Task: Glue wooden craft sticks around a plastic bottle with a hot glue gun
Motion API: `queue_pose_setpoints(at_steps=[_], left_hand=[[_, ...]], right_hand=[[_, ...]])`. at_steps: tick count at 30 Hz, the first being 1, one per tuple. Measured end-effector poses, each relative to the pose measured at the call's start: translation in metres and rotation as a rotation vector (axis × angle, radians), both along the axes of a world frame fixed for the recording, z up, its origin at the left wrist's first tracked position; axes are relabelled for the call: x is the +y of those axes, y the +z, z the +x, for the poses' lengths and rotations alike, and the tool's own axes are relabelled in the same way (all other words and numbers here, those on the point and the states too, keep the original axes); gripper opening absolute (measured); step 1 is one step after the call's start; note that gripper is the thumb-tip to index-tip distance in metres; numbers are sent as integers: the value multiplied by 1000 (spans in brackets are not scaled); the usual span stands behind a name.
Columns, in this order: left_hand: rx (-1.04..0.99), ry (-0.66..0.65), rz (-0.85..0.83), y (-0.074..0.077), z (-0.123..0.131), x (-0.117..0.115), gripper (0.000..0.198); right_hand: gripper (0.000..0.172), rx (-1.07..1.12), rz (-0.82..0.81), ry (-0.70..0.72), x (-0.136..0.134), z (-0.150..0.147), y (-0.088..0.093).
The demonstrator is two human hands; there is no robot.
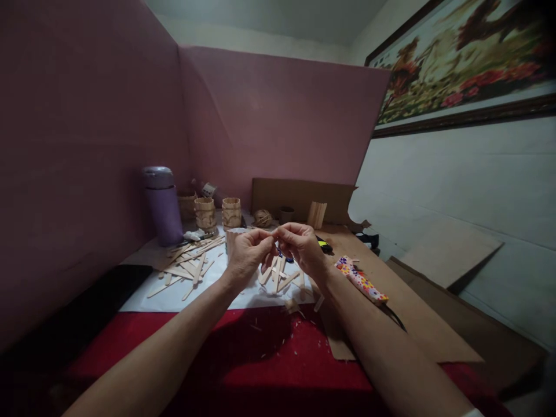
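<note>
Left hand (248, 255) and right hand (303, 248) pinched closed, tips together; contents cannot be told. Loose sticks (278, 277) beneath, axes mixed, right hand nearer.

Below the left hand (247, 252), pale tan sticks (198, 268) lie on a white sheet (139, 298); nearer than the grip, the cloth (260, 376) is deep red. Right of the right hand (304, 246), a pale glue gun (361, 282) wears purple, red and orange flowers. Far left stands a lilac bottle (164, 214).

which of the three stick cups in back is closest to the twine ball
The rightmost cup, nearest the twine ball; the middle cup and left cup stand nearer the purple bottle.
</note>
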State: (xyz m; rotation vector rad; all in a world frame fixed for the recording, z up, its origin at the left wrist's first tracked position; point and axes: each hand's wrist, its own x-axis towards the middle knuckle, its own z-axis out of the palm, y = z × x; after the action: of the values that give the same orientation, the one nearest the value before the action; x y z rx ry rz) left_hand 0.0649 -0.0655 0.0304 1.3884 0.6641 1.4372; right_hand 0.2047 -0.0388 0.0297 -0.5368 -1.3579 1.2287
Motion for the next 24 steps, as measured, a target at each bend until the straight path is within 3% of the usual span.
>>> queue_pose_setpoints(at_steps=[8, 16, 24], left_hand=[[100, 131, 26, -1, -1, 1, 16], [145, 9, 61, 1, -3, 1, 26], [164, 3, 37, -1, -4, 5, 25]], right_hand=[[26, -27, 37, -44, -2, -4, -2], [27, -38, 81, -40, 2, 3, -2], [27, -47, 80, -63, -1, 0, -1]])
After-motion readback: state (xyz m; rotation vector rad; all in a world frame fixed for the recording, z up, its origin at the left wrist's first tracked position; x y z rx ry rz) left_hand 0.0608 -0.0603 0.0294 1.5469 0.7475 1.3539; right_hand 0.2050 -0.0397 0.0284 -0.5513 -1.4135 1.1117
